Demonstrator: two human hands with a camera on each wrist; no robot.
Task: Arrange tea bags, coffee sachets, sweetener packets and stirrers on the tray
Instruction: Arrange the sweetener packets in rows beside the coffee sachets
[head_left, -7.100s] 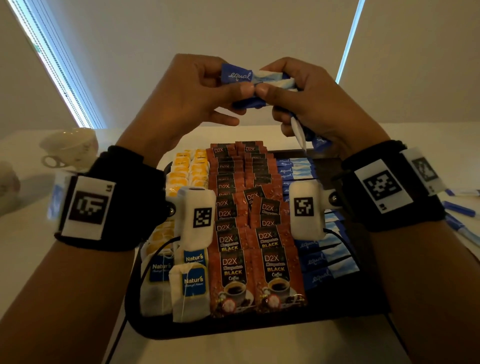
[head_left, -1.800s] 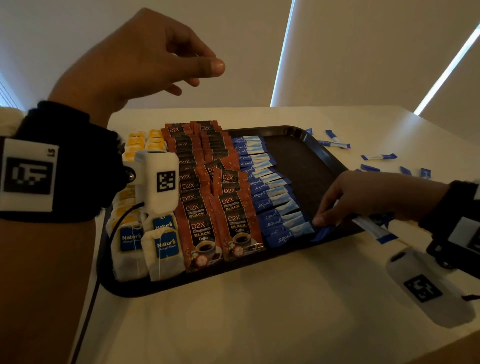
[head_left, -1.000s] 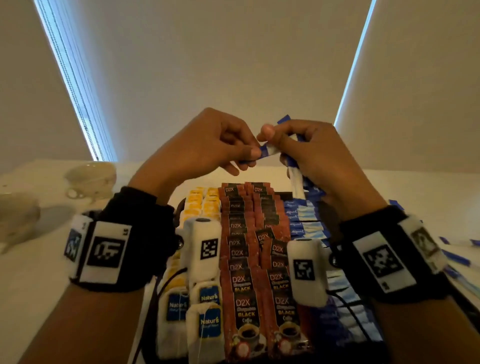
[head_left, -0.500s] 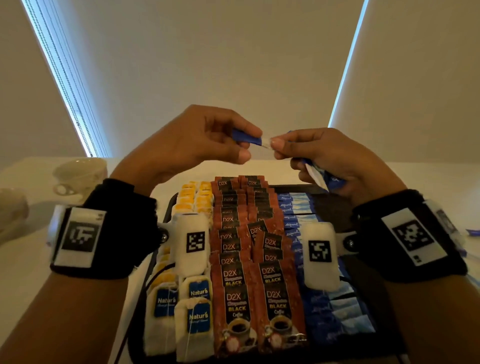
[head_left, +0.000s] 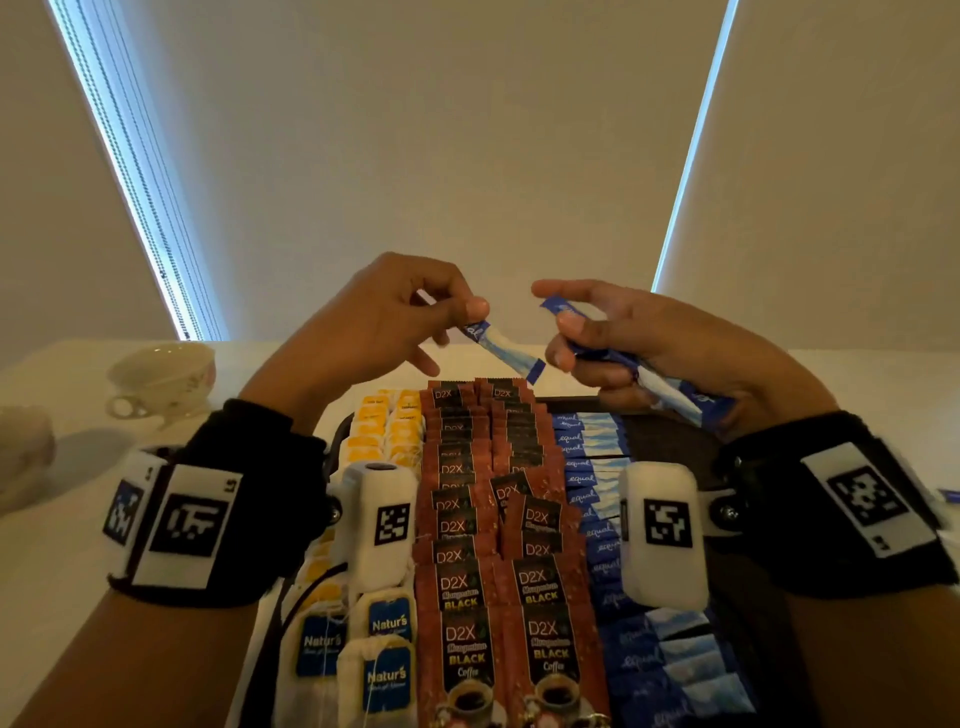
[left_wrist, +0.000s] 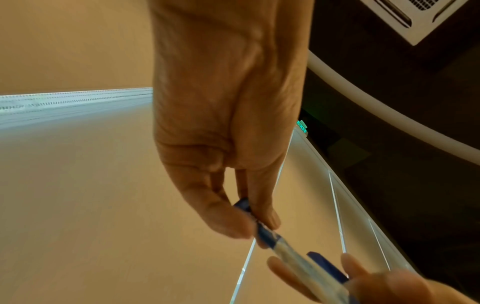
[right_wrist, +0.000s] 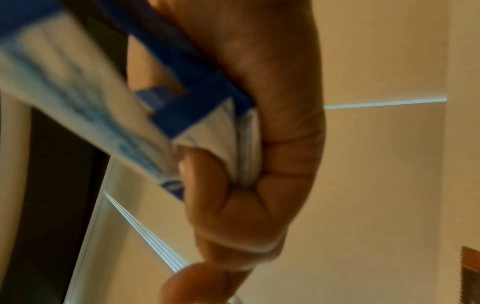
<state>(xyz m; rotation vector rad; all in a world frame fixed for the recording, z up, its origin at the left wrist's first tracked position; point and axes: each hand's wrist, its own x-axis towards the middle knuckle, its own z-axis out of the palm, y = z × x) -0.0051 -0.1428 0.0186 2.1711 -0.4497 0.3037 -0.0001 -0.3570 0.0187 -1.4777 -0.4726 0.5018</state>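
Both hands are raised above the far end of the dark tray (head_left: 670, 431). My left hand (head_left: 395, 317) pinches one blue-and-white sweetener packet (head_left: 501, 345) by its upper end, and the packet hangs down to the right; the same packet (left_wrist: 275, 240) shows in the left wrist view. My right hand (head_left: 623, 338) grips a bundle of sweetener packets (head_left: 670, 389), seen large and blurred as the bundle (right_wrist: 109, 123) in the right wrist view. On the tray lie tea bags (head_left: 374, 649) on the left, brown coffee sachets (head_left: 498, 571) in the middle and a row of sweetener packets (head_left: 597, 493) on the right.
A white teacup (head_left: 161, 379) stands on the table (head_left: 62, 545) at the far left, with another white piece (head_left: 21, 452) at the left edge. The tray's right strip beside the sweetener row is bare. A loose blue packet (head_left: 948, 496) lies at the right edge.
The hands have drawn apart. The single packet that both hands held half a second ago now hangs from the left hand alone, tilted down to the right.
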